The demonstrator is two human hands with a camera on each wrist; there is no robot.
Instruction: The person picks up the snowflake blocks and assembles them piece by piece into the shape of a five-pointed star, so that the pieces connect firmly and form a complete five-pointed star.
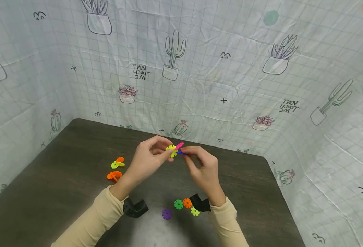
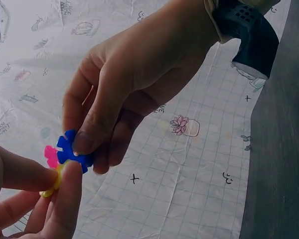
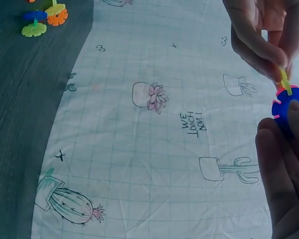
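Held up above the far part of the table, a yellow notched disc [image 1: 170, 151] is pinched between the thumb and fingers of my left hand [image 1: 147, 157]. A pink disc [image 1: 179, 145] sticks out from it at an angle. My right hand [image 1: 204, 168] pinches a blue notched disc [image 1: 181, 153] by thumb and fingertips, right up against the yellow one. In the right wrist view, the yellow disc [image 3: 285, 82] stands edge-on at the blue disc's [image 3: 281, 110] rim, with pink showing behind. The left wrist view has the blue disc [image 2: 72, 153] overlapping the pink and yellow ones.
Near the front lie loose purple [image 1: 167, 214], green [image 1: 178, 204], orange [image 1: 187, 202] and yellow [image 1: 195, 211] discs. Joined orange and yellow discs [image 1: 116, 165] and an orange joined piece [image 1: 113, 175] lie left of my left forearm. A patterned cloth [image 1: 200, 85] hangs behind the dark table [image 1: 246, 181].
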